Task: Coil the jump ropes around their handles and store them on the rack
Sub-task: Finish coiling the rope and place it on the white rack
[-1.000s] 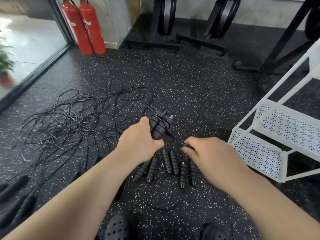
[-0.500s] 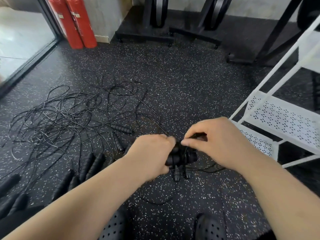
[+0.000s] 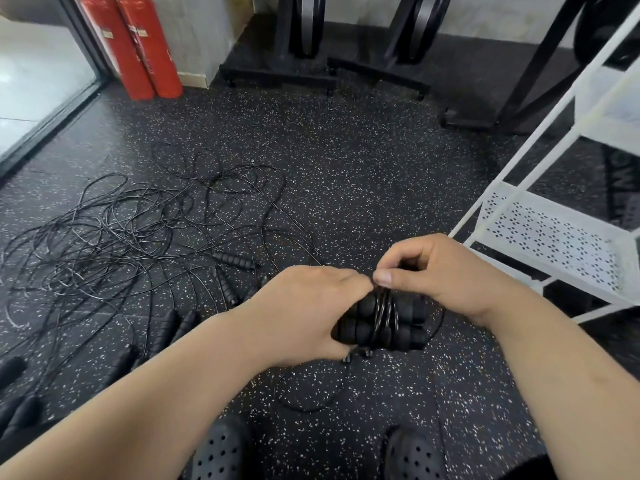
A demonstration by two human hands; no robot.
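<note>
Handles (image 3: 405, 336) paired, held above floor (image 3: 346, 168) near rack (image 3: 554, 237). Left hand (image 3: 304, 306) fingers clamped round them; right hand (image 3: 446, 271) fingers pinch cord (image 3: 381, 315) atop coil. Risk: pinch slips, springy cord unwinds; hanging loop (image 3: 304, 408) may snag tangle (image 3: 121, 237) on floor.

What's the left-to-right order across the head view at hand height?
Tangle of loose black jump-rope cords on the floor → left hand, gripping → pair of black ribbed foam handles wrapped in black cord → right hand, pinching that cord → white perforated metal rack.
</note>
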